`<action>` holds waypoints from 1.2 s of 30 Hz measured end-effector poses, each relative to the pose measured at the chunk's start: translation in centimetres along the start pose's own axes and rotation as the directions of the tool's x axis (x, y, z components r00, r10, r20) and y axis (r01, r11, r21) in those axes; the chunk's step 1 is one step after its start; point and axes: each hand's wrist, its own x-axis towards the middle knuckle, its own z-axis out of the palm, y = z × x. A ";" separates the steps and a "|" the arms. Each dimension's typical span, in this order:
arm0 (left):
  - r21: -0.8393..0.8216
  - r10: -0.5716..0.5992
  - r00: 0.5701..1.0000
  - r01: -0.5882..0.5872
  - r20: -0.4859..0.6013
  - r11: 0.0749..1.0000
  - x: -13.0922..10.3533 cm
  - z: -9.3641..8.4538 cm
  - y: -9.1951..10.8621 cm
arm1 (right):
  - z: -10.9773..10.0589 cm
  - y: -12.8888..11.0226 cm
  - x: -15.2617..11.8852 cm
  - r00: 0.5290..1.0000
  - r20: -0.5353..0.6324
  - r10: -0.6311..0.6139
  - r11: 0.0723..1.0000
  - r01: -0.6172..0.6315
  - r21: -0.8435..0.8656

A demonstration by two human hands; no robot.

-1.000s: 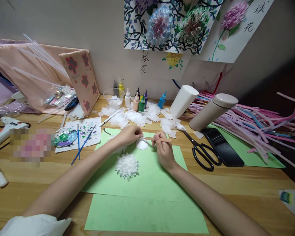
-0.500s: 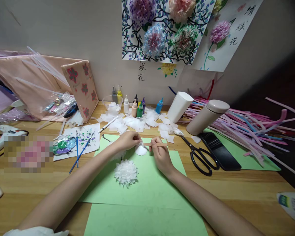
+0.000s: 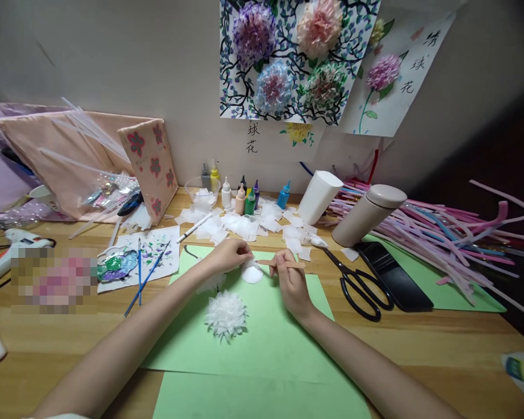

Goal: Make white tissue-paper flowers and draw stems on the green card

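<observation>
My right hand [image 3: 291,285] is closed around a flat wooden craft stick [image 3: 294,265], held roughly level with its tip pointing left. That tip reaches the edge of a small white disc [image 3: 252,275] lying on green paper [image 3: 279,343]. The fingers of my left hand [image 3: 231,255] are pinched together at the disc's upper left, on what looks like a piece of white tissue paper [image 3: 254,263]. A finished-looking white tissue flower [image 3: 226,315] rests nearer to me. More white tissue [image 3: 212,283] is partly hidden under my left forearm.
Tissue squares [image 3: 240,226] are strewn behind my hands, with small paint bottles [image 3: 250,202] among them. Black-handled scissors [image 3: 360,288] and a phone [image 3: 393,276] lie to the right, near a tumbler [image 3: 369,215]. Paintbrushes [image 3: 146,279] and a glue gun [image 3: 15,253] are leftward.
The view has tipped slightly upward, so the desk sits lower in the picture. My right hand and the craft stick have shifted a little to the right; my left hand keeps its pinch.
</observation>
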 end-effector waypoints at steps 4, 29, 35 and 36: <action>-0.004 -0.001 1.000 0.001 -0.003 1.000 0.0 0.1 0.1 | -0.1 0.1 0.0 0.998 -0.051 -0.031 0.999 0.033 0.041; 0.001 -0.011 1.000 0.011 0.005 1.000 0.4 0.2 -0.6 | -0.2 0.5 -0.3 0.993 -0.078 -0.084 0.996 0.087 0.036; -0.001 -0.006 1.000 0.006 0.007 1.000 0.4 0.2 -0.6 | -0.2 0.8 -0.3 0.993 -0.058 -0.100 0.987 0.107 0.122; -0.003 -0.008 1.000 0.008 0.007 1.000 0.3 0.1 -0.5 | -0.2 0.9 -0.3 0.993 -0.060 -0.098 0.985 0.105 0.134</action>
